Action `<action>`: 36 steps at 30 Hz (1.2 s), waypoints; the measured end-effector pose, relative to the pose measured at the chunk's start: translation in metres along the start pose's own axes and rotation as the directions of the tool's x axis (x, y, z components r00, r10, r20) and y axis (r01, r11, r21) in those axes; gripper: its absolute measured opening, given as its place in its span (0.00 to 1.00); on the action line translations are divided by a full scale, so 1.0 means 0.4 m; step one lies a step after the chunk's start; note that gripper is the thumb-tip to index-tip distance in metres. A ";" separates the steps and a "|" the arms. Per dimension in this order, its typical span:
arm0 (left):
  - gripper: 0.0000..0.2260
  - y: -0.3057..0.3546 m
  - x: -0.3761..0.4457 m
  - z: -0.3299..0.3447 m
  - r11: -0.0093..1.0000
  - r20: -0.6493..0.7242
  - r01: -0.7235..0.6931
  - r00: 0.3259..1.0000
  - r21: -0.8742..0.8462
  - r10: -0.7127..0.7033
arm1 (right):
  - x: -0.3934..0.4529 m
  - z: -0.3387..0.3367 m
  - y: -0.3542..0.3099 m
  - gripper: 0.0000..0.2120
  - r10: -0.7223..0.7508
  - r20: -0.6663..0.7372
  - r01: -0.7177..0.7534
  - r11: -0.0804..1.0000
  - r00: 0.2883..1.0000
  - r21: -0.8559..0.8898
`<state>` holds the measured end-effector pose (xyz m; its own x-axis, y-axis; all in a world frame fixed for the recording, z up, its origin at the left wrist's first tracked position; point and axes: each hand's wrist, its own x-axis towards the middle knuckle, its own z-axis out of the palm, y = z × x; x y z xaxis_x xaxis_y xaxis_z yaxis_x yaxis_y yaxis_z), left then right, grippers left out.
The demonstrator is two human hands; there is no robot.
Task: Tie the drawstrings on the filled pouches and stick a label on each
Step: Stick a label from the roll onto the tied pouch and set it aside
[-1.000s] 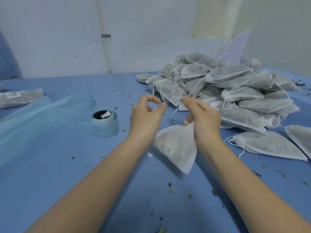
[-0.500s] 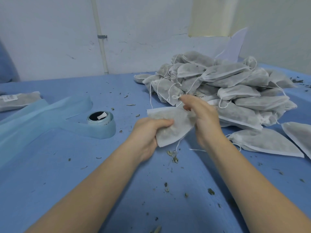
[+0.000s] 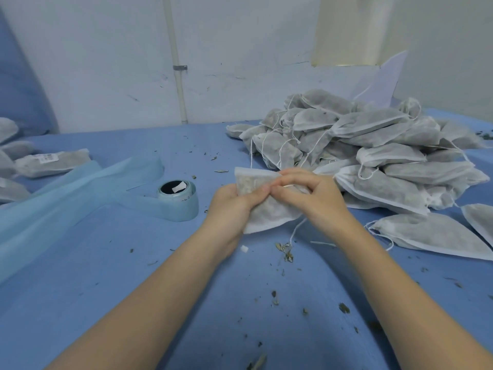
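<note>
At frame centre, the left hand [image 3: 229, 209] grips a filled pouch [image 3: 266, 206] clear of the blue table [image 3: 106, 276], apparently steadying it, while the right hand [image 3: 314, 198] pinches its upper face. The label roll [image 3: 178, 200] waits left, untied pouches [image 3: 373, 145] right.

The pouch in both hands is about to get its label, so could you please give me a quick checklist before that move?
1. Pouch held firmly: ok, left hand and right hand both grip it.
2. Drawstring tied: cannot tell, a loose end hangs below and the right hand hides the neck.
3. Label roll within reach: ok, it stands left of the hands.
4. A label already peeled and in hand: not ok.
5. Pouch face free of a label: ok on the visible side.
</note>
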<state>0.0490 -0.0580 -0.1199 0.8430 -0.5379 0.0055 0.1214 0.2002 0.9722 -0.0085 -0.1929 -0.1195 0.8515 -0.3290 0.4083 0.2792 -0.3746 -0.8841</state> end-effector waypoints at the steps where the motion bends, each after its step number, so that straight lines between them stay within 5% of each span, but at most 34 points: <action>1: 0.08 0.001 -0.006 -0.007 0.999 -0.017 -0.027 0.999 0.035 0.028 | -0.001 0.008 -0.002 0.13 0.001 0.010 -0.001 1.000 1.000 0.008; 7: 0.04 0.035 -0.039 -0.080 0.938 -0.209 -0.143 0.954 0.316 0.216 | 0.009 0.088 -0.025 0.07 0.105 0.024 -0.108 0.980 0.994 0.167; 11: 0.05 0.062 -0.042 -0.152 0.916 -0.387 -0.154 0.871 0.371 0.303 | 0.041 0.153 -0.039 0.08 0.300 0.026 -0.276 0.838 0.954 0.470; 13: 0.05 0.070 -0.036 -0.188 0.936 -0.507 -0.175 0.802 0.307 0.316 | 0.048 0.186 -0.023 0.13 0.318 0.049 -0.315 0.884 0.947 0.347; 15: 0.03 0.077 -0.026 -0.226 0.951 -0.598 -0.200 0.741 0.236 0.305 | 0.053 0.217 0.000 0.20 0.289 0.113 -0.294 0.955 0.951 0.033; 18: 0.04 0.083 -0.010 -0.275 0.952 -0.678 -0.244 0.671 0.183 0.302 | 0.071 0.261 0.017 0.33 0.275 0.221 -0.217 0.942 0.936 -0.255; 27: 0.03 0.089 0.013 -0.320 0.953 -0.714 -0.242 0.634 0.180 0.296 | 0.126 0.341 0.034 0.41 0.187 0.275 -0.099 0.947 0.943 -0.304; 36: 0.13 0.063 0.021 -0.311 0.927 -0.660 -0.190 0.657 0.322 0.364 | 0.128 0.394 0.044 0.27 0.154 0.219 -0.091 0.958 0.963 -0.273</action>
<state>0.1245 0.0444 -0.1246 0.9441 0.2596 0.2030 -0.2164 0.0240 0.9760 0.1100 -0.0795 -0.1499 0.9607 -0.1847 0.2074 0.0687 -0.5657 -0.8218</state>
